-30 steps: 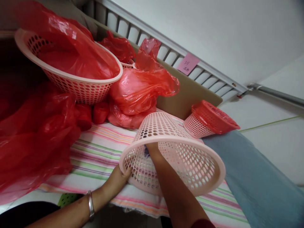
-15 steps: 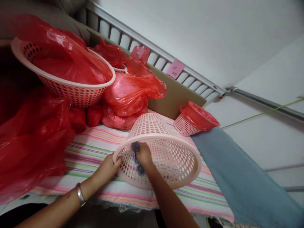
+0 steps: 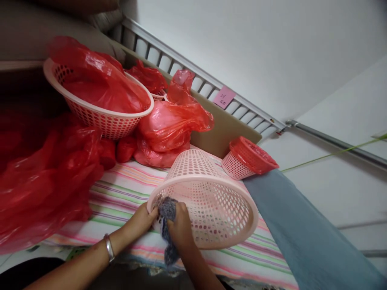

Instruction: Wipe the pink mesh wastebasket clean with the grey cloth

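Note:
A pink perforated plastic basket [image 3: 208, 193] lies on its side on a striped cloth [image 3: 127, 193], its mouth turned toward me. My left hand [image 3: 140, 221] grips the basket's rim at its lower left. My right hand [image 3: 179, 225] is closed on a grey-blue rag [image 3: 167, 229] and presses it against the rim just beside my left hand. Part of the rag hangs below my fingers. A metal bangle [image 3: 109, 247] is on my left wrist.
A large pink basket [image 3: 99, 117] lined with red plastic sits at the back left, with red plastic bags [image 3: 172, 125] around it and a big one [image 3: 39, 177] at the left. A small red-lidded basket [image 3: 246, 159] lies behind. A blue cloth [image 3: 302, 237] covers the right.
My right hand has drawn out of the basket's inside to its near rim, bringing the rag with it. My left hand stays on the rim.

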`<state>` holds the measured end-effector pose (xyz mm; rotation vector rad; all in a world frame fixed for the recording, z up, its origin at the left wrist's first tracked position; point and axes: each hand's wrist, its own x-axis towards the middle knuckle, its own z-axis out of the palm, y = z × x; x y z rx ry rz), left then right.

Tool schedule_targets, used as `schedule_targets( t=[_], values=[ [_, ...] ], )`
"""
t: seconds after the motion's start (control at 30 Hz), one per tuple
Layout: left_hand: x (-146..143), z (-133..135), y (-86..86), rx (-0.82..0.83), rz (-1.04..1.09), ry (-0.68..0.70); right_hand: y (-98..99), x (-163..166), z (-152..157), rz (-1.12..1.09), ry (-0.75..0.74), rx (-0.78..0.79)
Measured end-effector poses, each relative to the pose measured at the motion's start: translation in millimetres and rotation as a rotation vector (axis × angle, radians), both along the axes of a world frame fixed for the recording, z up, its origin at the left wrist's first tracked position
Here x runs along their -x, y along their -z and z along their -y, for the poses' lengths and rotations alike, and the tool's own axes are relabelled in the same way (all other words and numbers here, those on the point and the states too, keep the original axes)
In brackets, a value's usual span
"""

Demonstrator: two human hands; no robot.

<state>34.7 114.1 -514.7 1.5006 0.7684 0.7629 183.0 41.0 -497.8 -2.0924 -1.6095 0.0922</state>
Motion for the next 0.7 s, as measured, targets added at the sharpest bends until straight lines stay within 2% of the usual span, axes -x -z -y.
schedule_targets(
  t=[0.13, 0.27, 0.4, 0.47, 0.57, 0.7],
  values=[
    [-1, 3, 1.4, 0.032, -0.035, -0.032, 11.0, -25, -59, 0.105, 0.034, -0.033],
    [0, 3, 3.0, 0.053, -0.030, -0.028, 11.4, -63, -121, 0.101, 0.025, -0.055],
    [-3, 3, 5.9, 0.088, 0.010, -0.032, 12.1, -85, -158, 0.093, 0.013, -0.019],
    [-5, 4, 6.0, 0.114, 0.004, -0.047, 12.4, -89, -162, 0.092, 0.006, 0.001],
    [-7, 7, 5.1, 0.126, -0.010, -0.049, 10.3, -88, -150, 0.096, -0.008, 0.023],
    [-10, 9, 9.6, 0.105, 0.006, -0.050, 5.7, -65, -99, 0.121, -0.026, 0.074]
  ],
)
